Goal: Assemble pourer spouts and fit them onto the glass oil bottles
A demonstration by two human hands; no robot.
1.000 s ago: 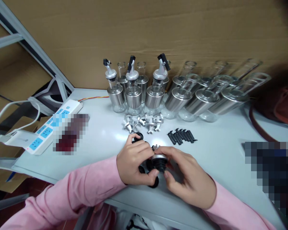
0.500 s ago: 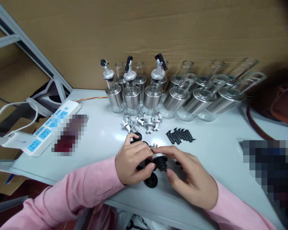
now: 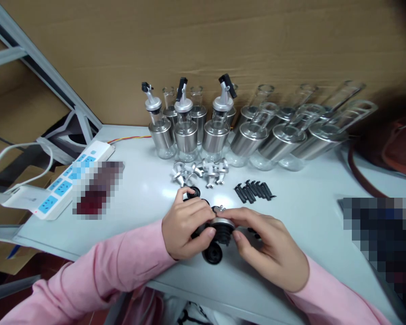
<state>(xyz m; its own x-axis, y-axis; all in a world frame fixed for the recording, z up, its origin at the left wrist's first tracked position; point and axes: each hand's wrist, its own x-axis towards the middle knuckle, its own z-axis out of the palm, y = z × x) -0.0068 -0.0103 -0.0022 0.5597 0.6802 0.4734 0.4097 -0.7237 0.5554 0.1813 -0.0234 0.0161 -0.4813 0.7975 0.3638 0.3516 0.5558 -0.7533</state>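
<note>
**Both My Hands Hold One Small Stopper**

I look down through the head camera at the worktop. My left hand and my right hand are close together, near the front edge. The stopper is between them. It has a shiny silver top and a black, bumpy bottom that points down and toward me.

My left fingers are pinched in on one side of the stopper. My right fingers are bent around its other side, with the thumb low and the pointer finger up by the silver top. I cannot tell which hand holds it tighter.

One round black cap is by my left pointer finger, and I cannot tell if they touch. Another black cap lies flat just below the stopper. More black parts are partly hidden by my hands. A few small black bits are by my right hand.

Farther back is a pile of silver spouts. To the right of it is a bunch of thin black sticks. Behind them are glass bottles with shiny metal bands. Three bottles have silver and black pour tops on. The other bottles have open necks.

A white power strip is at the left, next to a blurred patch. A brown bag is at the far right.
</note>
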